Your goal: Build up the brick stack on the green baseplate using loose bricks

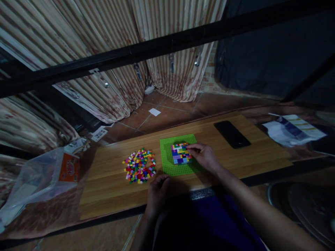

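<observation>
A green baseplate [167, 153] lies on the wooden table [112, 188], with a block of many-coloured small bricks [180, 153] built on its right part. My right hand [205, 157] rests against the block's right side, fingertips pinched at its top right edge. My left hand [157, 191] sits curled on the table near the front edge, just below the plate's near left corner; what it holds, if anything, is hidden. A loose pile of several small coloured bricks [139, 170] lies left of the plate.
A black phone [231, 134] lies at the table's back right. A clear plastic bag with an orange packet [44, 177] sits off the left end. White and blue papers [293, 132] lie far right. Striped curtains and a black bar stand behind.
</observation>
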`<state>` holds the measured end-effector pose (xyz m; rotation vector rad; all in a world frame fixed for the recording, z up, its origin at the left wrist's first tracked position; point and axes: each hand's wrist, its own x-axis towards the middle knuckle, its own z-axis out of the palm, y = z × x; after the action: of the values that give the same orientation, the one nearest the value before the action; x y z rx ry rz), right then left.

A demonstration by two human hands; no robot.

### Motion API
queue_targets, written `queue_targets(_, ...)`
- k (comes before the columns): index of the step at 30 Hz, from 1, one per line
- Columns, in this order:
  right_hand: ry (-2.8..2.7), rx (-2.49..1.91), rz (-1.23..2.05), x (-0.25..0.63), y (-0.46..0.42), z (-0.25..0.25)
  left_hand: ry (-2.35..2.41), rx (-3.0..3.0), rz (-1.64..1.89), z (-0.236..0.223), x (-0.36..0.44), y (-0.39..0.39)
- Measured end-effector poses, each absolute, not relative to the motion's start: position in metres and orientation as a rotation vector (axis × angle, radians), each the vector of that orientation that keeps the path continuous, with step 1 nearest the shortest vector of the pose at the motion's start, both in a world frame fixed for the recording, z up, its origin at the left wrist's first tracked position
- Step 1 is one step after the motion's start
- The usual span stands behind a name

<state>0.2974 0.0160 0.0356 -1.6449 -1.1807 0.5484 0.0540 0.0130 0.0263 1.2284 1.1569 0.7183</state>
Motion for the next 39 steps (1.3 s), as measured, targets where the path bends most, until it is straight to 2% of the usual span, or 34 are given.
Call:
queue_targets(10,-1.241,-1.684,0.56,0.3,0.022,0.034,1.181,1.271,0.699,0.025,0.053,0.013)
queue_targets(30,-0.867,-1.609,0.647,0.292,0.031,0.024,1.163,1.246,0.733,0.02,0.053,0.011)
queue_targets(39,-0.644,-1.534,0.881,0.294,0.038,0.028,1.15,1.243,0.702,0.014,0.05,0.011)
